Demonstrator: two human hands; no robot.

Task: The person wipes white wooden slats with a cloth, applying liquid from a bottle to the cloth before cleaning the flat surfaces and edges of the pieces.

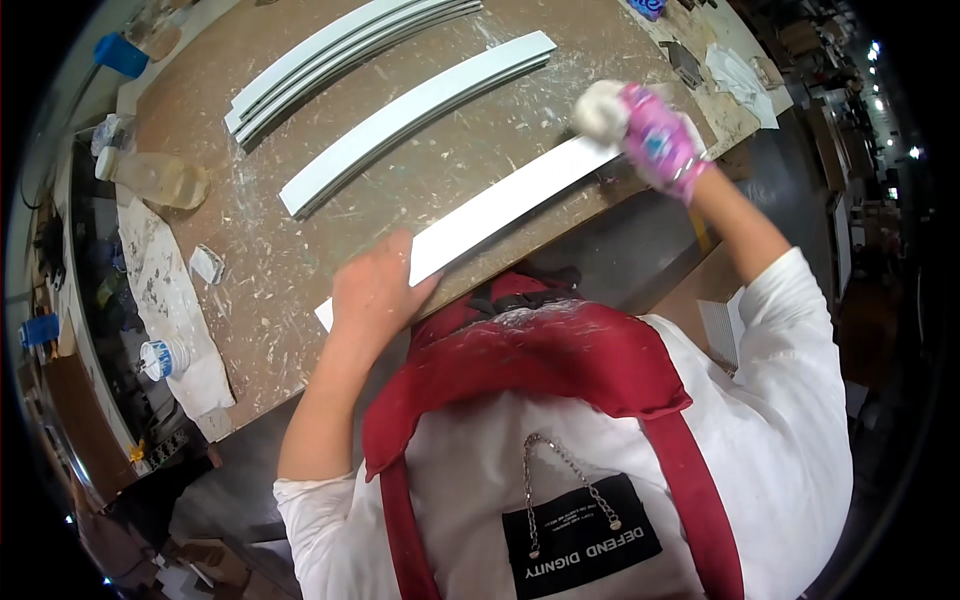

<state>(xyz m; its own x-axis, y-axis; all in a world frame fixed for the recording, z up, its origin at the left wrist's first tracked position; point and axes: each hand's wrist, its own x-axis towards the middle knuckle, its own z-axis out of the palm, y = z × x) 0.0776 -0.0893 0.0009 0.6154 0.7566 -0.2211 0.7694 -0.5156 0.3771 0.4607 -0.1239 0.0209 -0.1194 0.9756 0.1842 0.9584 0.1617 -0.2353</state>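
Paint-specked workbench (300, 250): left hand (375, 290) flat, fingers spread on white board (500, 205); gloved right hand (660, 140) clenched on sponge (600, 110). Board prob. light, stiff; pin near end.

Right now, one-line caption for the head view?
Left hand pins a white strip on the workbench; gloved right hand presses a pad on it.
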